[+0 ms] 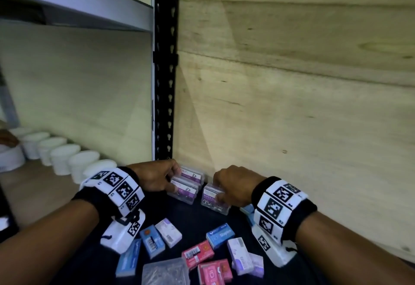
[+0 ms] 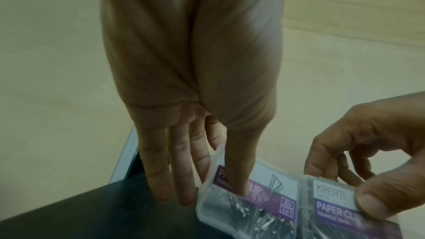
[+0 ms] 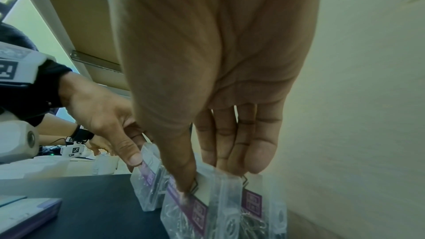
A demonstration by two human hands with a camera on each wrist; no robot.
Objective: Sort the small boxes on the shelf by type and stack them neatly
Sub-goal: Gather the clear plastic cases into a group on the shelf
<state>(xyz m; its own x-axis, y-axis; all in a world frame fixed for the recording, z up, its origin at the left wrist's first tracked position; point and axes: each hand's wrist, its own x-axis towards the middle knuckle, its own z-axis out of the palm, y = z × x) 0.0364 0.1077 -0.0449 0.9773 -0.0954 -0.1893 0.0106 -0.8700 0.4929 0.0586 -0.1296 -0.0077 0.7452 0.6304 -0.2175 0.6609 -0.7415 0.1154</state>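
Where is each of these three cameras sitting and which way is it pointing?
Head: worn on the head, looking down at the dark shelf; both forearms and hands show.
Left wrist: looks along the left hand at its paper clip box.
Right wrist: looks along the right hand at its clear clip box.
Shared: each wrist view also catches the other hand.

To your right the pale plywood wall point(image 1: 292, 82) closes off the dark shelf surface point(image 1: 195, 219), and the black perforated steel upright point(image 1: 165, 64) blocks the back corner. Both your hands crowd that corner beside the clear plastic paper-clip boxes with purple labels point(image 1: 186, 184). Toward you, scattered small cardboard boxes in blue, pink and white point(image 1: 215, 251) litter the surface; a bare dark strip runs between them and the clip boxes. On your left a row of white tubs point(image 1: 65, 156) lines the neighbouring bay.
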